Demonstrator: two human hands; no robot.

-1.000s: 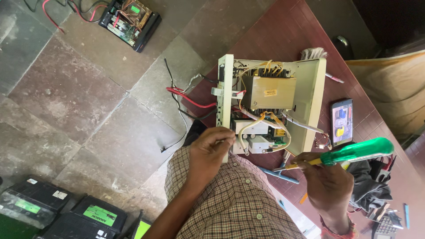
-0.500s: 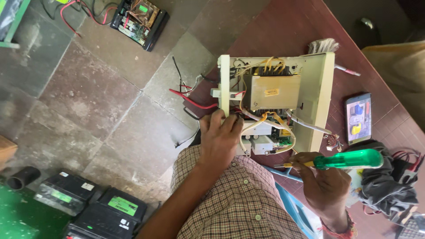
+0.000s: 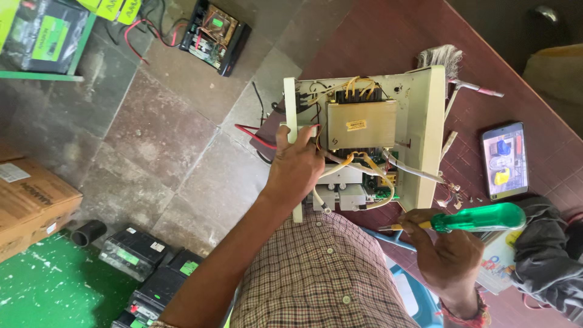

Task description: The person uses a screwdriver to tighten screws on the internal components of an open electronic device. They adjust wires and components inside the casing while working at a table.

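Your left hand grips the cream side panel of the opened inverter chassis, which lies in the upper middle of the frame on the dark red tabletop, its near edge at the tabletop's edge above the stone floor. Your right hand, at the lower right, is clenched around the green-handled screwdriver, whose metal shaft points left toward the lower end of the chassis.

The plain risk is the shaft tip: if it slides in among the yellow and white wires it could nick their insulation or bridge bare contacts on the green circuit board. From this angle I cannot tell whether the unit is powered, so treat the red lead running off the left side as live. Your left fingers curl over a thin sheet-metal edge, which may be sharp, and a hard tug there could drag the whole box off the tabletop. Small loose screws lie just right of the chassis and could roll away or drop inside.

The chassis is painted sheet metal, flat and boxy; the transformer at its centre is a dull, blocky, heavy-looking mass with a yellow label. The screwdriver handle is translucent, glossy plastic. A phone with a lit screen lies at the right, beside crumpled dark cloth.
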